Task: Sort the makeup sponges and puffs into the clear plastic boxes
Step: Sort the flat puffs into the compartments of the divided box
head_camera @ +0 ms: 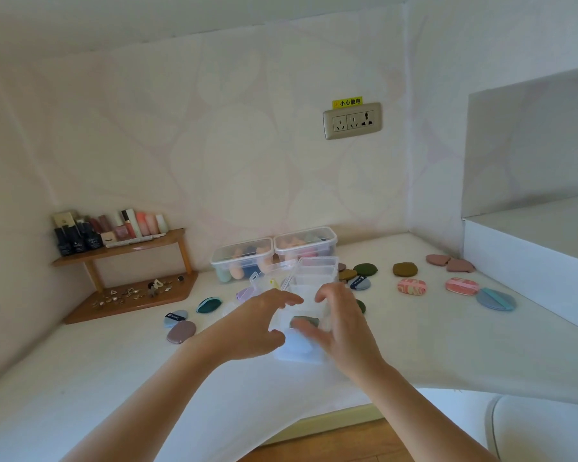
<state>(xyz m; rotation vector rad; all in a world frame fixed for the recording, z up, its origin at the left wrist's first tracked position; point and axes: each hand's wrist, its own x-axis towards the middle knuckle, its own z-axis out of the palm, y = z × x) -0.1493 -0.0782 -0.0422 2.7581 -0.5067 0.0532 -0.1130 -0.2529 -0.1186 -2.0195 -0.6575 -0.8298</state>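
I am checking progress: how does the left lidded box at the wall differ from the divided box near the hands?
The left lidded box is closed and filled with peach and blue sponges; the divided box is open and mostly empty, with a green puff visible inside. Both are clear plastic.

clear glossy plastic boxes (306, 243), matt puffs (404, 269), wooden shelf (131, 250)

On the right hand (339, 323) the fingers (306, 329) are blurred and cover part of a green puff (309, 319) in the clear box (314, 275). Behind that hand a dark puff (361, 305) shows only a sliver. Trinkets (131, 293) on the wooden shelf (141, 247) at the back left corner of the bench (414, 335) are too small to tell.
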